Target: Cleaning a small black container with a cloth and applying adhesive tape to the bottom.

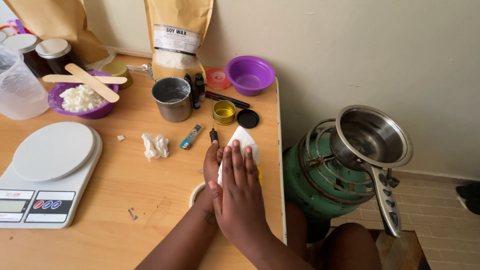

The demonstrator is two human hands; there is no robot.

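Note:
My right hand (239, 192) lies flat, fingers together, pressing a white tissue (244, 141) down near the table's right edge. My left hand (212, 162) is mostly hidden under it, cupped around something of which only a yellow edge (259, 175) shows. A pale round lid or rim (196, 194) peeks out beside my left wrist. Just beyond the hands sit a small gold tin (224, 112), its black lid (247, 118) and a thin tool with a black handle (213, 131).
On the wooden table (125, 175): a white kitchen scale (47, 172), a crumpled tissue (155, 145), a lighter (191, 136), a metal cup (172, 98), a purple bowl of wax flakes with wooden sticks (82, 95), an empty purple bowl (249, 75), a brown wax bag (176, 37). A green gas burner with a steel pan (367, 137) stands right.

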